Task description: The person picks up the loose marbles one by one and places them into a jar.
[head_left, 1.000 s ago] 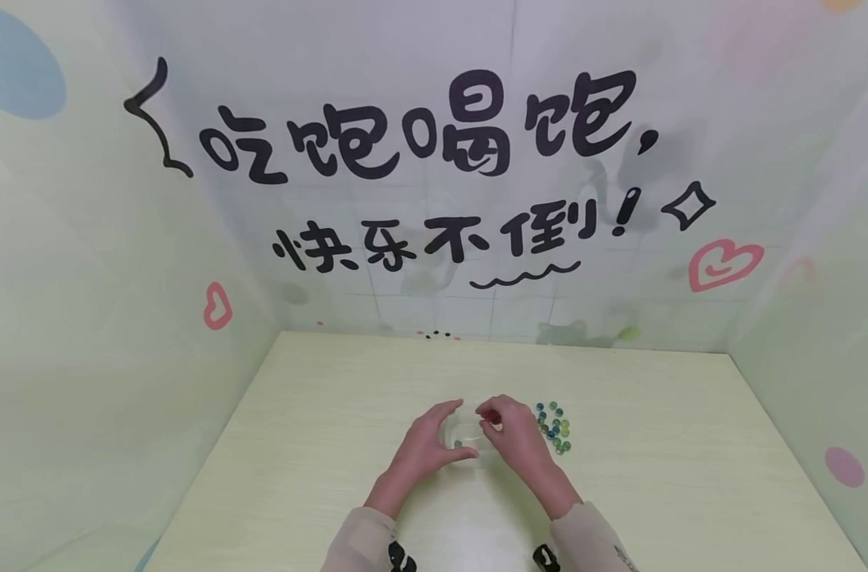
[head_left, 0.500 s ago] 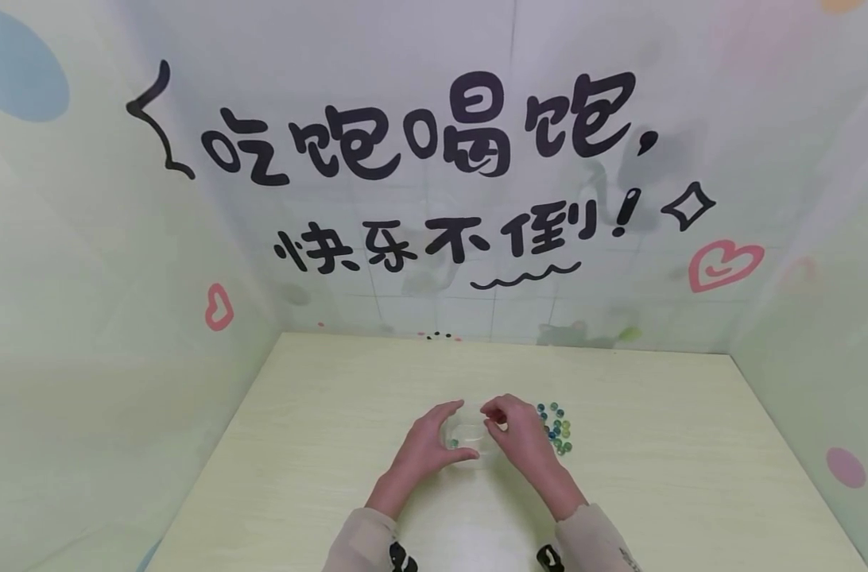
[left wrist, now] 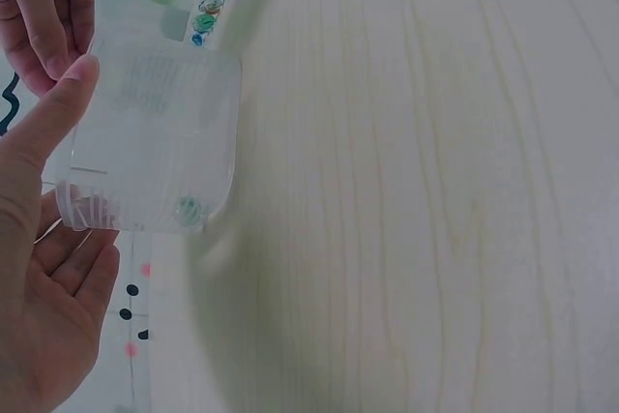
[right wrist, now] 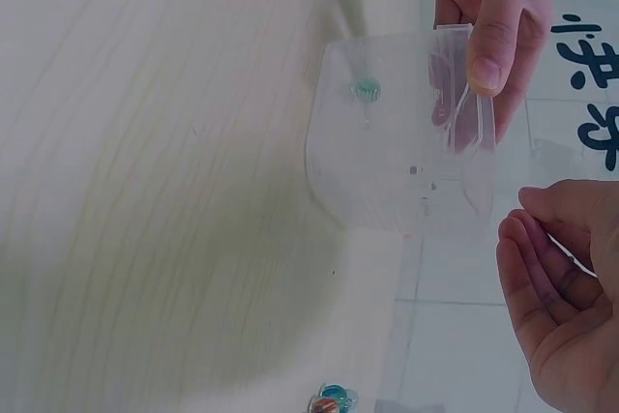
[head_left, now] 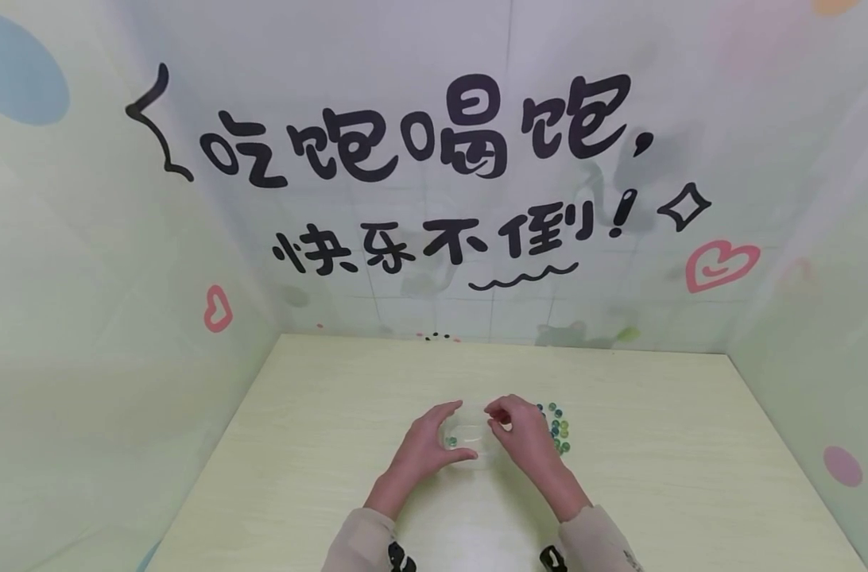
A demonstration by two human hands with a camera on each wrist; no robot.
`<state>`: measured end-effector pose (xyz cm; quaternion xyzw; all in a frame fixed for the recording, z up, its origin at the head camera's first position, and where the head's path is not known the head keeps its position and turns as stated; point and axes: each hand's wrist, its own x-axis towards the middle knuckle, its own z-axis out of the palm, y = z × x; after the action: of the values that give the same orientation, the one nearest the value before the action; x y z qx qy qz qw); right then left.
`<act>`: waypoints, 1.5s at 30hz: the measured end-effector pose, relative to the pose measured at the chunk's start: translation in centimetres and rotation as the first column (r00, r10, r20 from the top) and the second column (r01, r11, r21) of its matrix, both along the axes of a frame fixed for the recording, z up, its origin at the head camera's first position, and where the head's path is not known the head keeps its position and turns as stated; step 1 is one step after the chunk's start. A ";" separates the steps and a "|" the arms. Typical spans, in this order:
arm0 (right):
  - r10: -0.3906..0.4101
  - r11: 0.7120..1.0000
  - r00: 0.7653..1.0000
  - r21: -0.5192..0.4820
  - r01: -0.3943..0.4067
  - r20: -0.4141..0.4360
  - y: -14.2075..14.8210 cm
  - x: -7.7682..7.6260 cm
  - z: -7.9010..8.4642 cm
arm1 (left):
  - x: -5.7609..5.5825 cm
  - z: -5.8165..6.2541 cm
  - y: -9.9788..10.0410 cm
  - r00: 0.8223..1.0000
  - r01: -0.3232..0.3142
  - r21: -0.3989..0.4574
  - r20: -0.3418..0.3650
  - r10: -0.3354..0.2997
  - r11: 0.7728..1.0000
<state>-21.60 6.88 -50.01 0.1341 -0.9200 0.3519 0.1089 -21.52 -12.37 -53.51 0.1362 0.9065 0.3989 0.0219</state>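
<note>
A clear plastic container (head_left: 471,439) stands on the table with its open side up. My left hand (head_left: 425,442) grips it round the left side, thumb (left wrist: 60,108) at the near rim and fingers at the far side. One green glass marble (left wrist: 189,209) lies at the bottom, toward the left wall. Just over the right rim is my right hand (head_left: 523,435), its fingers loosely bent. The right wrist view shows a small gap between that thumb and the fingertips (right wrist: 511,231), and nothing appears between them.
Several blue, green and yellowish marbles (head_left: 564,430) lie in a loose group right of the container, partly hidden by the right hand. The pale wooden table (head_left: 319,429) meets printed curtain walls (head_left: 377,310) at its back and sides.
My right hand has drawn slightly to the right, away from the container's middle. The marble inside has shifted a little to the left and back. My left hand keeps its grip.
</note>
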 end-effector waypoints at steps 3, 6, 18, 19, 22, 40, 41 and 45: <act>-0.006 1.000 1.000 0.002 0.006 0.008 0.2 0.0 0.0 | -0.1 0.0 0.0 1.000 0.003 0.000 -0.002 -0.003 1.000; -0.019 1.000 1.000 0.008 0.019 0.022 0.4 0.0 -0.1 | -0.1 0.1 0.0 1.000 0.005 0.001 -0.003 -0.005 1.000; -0.040 0.999 0.999 0.026 0.039 0.033 1.2 0.3 -0.4 | 0.0 0.1 0.1 1.000 -0.001 0.012 0.014 0.001 1.000; -0.044 0.999 0.998 0.026 0.043 0.034 1.2 0.4 -0.4 | 0.0 0.1 0.1 1.000 -0.001 0.015 0.015 0.001 1.000; -0.045 0.999 0.999 0.020 0.045 0.028 1.4 0.5 -0.5 | 0.0 0.1 0.0 1.000 -0.001 0.016 0.015 0.000 1.000; -0.050 0.998 0.998 -0.021 0.051 0.036 2.7 1.2 -1.5 | 0.1 -0.1 0.0 1.000 -0.005 0.018 0.008 0.005 1.000; -0.050 0.998 0.998 -0.022 0.051 0.032 2.7 1.2 -1.6 | 0.1 -0.1 0.0 1.000 -0.004 0.021 0.006 0.004 1.000; -0.054 0.998 0.998 -0.027 0.055 0.014 3.0 1.3 -1.8 | 0.1 0.1 0.0 1.000 -0.004 0.027 0.005 0.004 1.000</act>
<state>-20.33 9.88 -51.82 0.1052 -0.9192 0.3620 0.1141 -21.42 -12.33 -53.46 0.1340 0.9013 0.4114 0.0213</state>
